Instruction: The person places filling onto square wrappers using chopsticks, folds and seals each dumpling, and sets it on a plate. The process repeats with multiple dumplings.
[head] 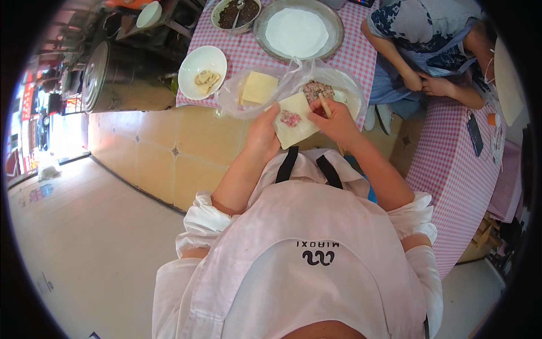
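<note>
My left hand (263, 132) holds a square, pale yellow dough wrapper (298, 132) by its left side. A small dab of pink minced meat (290, 119) sits on the wrapper. In my right hand (338, 123) is a thin wooden stick (325, 105), pinched near the wrapper's right edge. Just beyond that hand, more minced meat (317, 90) lies in a pale dish (352, 98) with clear plastic around it. A stack of square wrappers (261, 87) rests on a plastic bag (228, 95) to the left. Folded dumplings (206, 80) lie in a white bowl (189, 68).
On the checked tablecloth (237, 51) are a metal basin (336, 36) with a white round layer and a bowl of dark filling (230, 15) with a spoon. A seated person (419, 51) is at the right, by another table with a phone (475, 134). A large metal pot (127, 80) stands left.
</note>
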The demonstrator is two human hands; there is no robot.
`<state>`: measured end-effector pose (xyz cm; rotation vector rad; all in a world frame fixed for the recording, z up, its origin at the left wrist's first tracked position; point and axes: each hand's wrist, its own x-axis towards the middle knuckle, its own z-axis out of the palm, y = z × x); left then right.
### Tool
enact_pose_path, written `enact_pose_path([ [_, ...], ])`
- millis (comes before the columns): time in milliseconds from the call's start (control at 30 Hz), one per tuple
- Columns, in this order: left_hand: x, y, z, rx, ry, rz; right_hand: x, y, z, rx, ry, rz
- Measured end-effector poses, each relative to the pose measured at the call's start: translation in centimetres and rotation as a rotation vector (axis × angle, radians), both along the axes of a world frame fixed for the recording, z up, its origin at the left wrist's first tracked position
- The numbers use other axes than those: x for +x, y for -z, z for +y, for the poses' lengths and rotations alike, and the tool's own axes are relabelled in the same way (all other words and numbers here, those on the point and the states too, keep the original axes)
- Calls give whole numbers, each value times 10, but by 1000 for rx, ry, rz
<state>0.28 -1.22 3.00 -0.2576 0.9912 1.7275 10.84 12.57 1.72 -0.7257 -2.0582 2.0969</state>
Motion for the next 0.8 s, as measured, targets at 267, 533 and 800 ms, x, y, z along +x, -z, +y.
enact_pose_path([
  [267, -47, 1, -9, 103, -69, 21, -63, -16, -48, 475, -81, 20],
  [533, -134, -17, -48, 212, 6, 104, -155, -37, -73, 202, -75, 18],
  [800, -207, -26, -79, 406, 21, 140, -237, -54, -99, 291, -119, -9],
])
